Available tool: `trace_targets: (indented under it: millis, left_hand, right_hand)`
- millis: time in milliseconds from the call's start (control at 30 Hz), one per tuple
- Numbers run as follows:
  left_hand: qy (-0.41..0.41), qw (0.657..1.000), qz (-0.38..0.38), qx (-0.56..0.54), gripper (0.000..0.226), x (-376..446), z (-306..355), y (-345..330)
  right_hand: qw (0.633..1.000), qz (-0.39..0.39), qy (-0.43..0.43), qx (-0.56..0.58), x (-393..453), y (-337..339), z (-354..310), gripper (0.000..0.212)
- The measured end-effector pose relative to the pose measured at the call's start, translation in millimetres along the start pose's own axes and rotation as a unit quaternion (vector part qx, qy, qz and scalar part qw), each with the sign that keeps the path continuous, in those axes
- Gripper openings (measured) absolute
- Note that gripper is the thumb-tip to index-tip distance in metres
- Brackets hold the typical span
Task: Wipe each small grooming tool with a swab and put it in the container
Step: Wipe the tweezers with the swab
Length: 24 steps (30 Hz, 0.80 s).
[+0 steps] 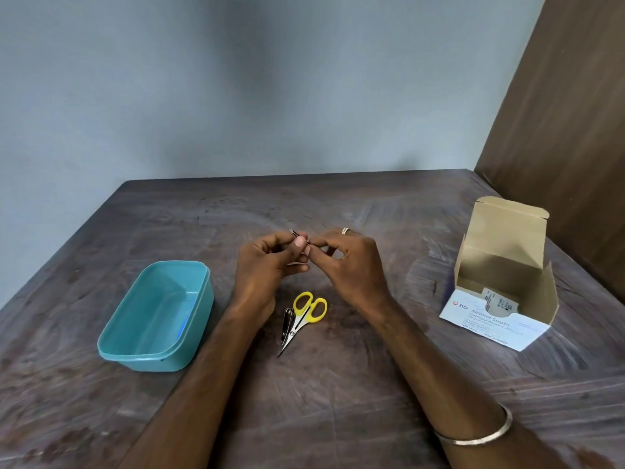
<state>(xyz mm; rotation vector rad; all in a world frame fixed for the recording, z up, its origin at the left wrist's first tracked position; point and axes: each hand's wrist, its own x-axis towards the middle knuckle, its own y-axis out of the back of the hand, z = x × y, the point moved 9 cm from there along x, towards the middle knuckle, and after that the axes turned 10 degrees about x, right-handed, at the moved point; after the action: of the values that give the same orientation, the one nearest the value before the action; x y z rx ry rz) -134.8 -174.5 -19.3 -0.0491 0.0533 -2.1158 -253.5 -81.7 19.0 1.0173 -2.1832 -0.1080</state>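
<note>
- Your left hand [270, 262] is pinching a thin little tool [297, 234] in its curled fingers, its tip poking up toward 11 o'clock.
- Your right hand [348, 262] is pinching something tiny against it. I think it is the swab, but I cannot tell.
- The blue container [115, 343] is sitting open at 8 o'clock from your hands, nearer your left hand.
- The yellow scissors [306, 316] and nail clipper [287, 324] are waiting on the table [338, 401] at 6 o'clock.
</note>
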Motion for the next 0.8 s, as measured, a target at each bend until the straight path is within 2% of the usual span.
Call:
trace_targets:
  millis: [167, 300, 433, 600, 733, 800]
  left_hand:
    - [-0.004, 0.998, 0.031, -0.049, 0.021, 1.4, 4.5, 10.9]
    - [-0.029, 0.993, 0.099, -0.052, 0.014, -1.1, 12.0, 25.5]
    - [-0.065, 0.991, 0.113, 0.021, 0.01, -3.2, 18.4, 25.7]
    - [-0.105, 0.978, 0.09, 0.154, 0.011, -3.8, 18.8, 13.5]
    - [-0.187, 0.936, 0.056, 0.293, 0.015, -9.8, 27.6, -1.4]
    - [-0.218, 0.918, 0.05, 0.327, 0.016, -15.0, 33.1, -6.7]
  right_hand:
    - [1.0, 0.013, 0.002, 0.008, -0.5, 2.9, -1.0, 0.011]
    - [0.999, 0.01, -0.04, 0.022, -1.4, 2.8, 5.4, 0.01]
    - [0.99, 0.048, -0.101, 0.081, -0.8, 7.1, 16.7, 0.014]
    - [0.948, 0.097, -0.187, 0.239, -1.6, 11.7, 34.9, 0.014]
    - [0.922, 0.103, -0.212, 0.306, -4.3, 8.1, 37.5, 0.012]
    - [0.91, 0.102, -0.22, 0.335, -5.9, 5.8, 36.7, 0.008]
